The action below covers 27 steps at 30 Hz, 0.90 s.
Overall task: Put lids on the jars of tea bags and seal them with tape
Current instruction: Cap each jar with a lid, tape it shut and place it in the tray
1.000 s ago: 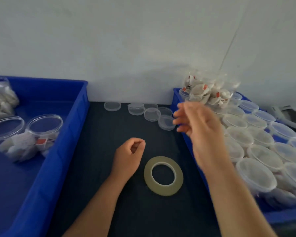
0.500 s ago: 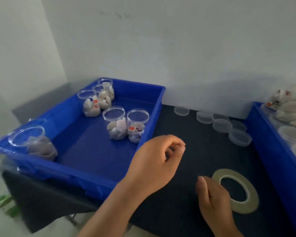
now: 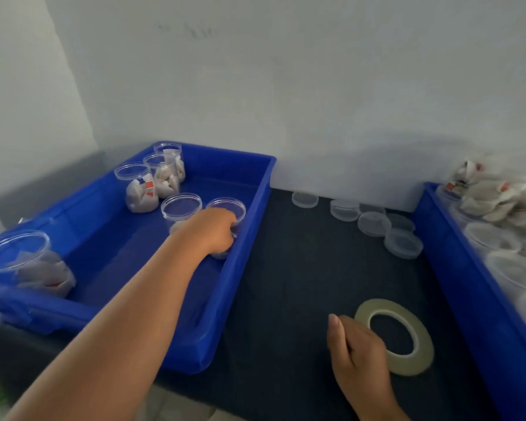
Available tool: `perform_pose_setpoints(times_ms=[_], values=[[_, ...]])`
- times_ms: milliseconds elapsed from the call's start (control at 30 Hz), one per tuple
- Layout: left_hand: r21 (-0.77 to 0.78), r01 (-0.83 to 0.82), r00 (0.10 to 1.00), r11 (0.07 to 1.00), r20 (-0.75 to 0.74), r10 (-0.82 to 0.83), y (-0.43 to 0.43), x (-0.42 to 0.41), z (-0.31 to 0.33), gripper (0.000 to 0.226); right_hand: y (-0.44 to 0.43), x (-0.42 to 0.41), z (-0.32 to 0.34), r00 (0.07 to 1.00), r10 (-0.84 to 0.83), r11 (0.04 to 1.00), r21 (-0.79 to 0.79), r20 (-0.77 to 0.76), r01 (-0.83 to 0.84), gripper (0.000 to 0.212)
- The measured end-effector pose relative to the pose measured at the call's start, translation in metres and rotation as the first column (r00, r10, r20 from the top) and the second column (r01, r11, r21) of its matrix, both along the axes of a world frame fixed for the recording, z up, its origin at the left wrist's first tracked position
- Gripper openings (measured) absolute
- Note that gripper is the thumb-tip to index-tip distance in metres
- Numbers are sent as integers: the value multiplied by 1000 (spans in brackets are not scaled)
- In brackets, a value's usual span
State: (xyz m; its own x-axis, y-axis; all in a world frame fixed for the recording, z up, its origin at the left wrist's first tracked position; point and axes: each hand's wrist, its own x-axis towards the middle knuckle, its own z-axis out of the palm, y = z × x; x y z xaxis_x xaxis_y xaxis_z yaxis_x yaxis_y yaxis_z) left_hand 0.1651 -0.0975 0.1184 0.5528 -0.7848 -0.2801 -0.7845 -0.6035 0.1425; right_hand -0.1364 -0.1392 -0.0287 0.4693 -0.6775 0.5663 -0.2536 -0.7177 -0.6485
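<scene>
Reaching into the left blue tray (image 3: 248, 238), head view: the left hand (image 3: 214, 230) has its fingers curled round the side of a clear jar (image 3: 227, 207) that stands upright, lidless, just beside the tray's right wall. Tea bags show through its base below the hand.

A second open jar (image 3: 181, 205) stands touching or nearly touching it on the left. Three further jars (image 3: 140, 189) of tea bags are grouped at the tray's far end, and one more (image 3: 22, 262) stands in its near left corner; all are uncovered.

On the dark table surface (image 3: 286, 284) between the two trays, the loose lids (image 3: 374, 223) lie clustered near the wall, well apart from the held jar.

The tape roll (image 3: 413, 360) lies flat near the front edge. The right hand (image 3: 359, 350) rests on the table against the roll's left rim, fingers curled under and thumb extended forward; whether it pinches the roll cannot be determined.

The right blue tray (image 3: 456, 268) contains lidded containers (image 3: 492, 238), blurred, with a heap of tea bags (image 3: 498, 192) at its far end.
</scene>
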Motion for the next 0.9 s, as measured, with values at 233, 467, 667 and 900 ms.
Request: perform_pose_setpoints(times_ms=[233,467,667,900], values=[[-626,36,935,779,295,194,26,-13,18,39,3,-1,2,998,29,999,32,62,-31,53],[-716,399,906,573,403,-127,32,-88,43,55,1,-3,9,994,-30,981,192,107,9,52],[-527,581,799,620,223,-559,9,-150,-28,51,-4,-13,16,992,24,930,362,122,-67,117],[-855,-82,836,511,-339,-432,-61,-135,-69,19,-10,-13,7,911,-231,933,344,342,107,88]])
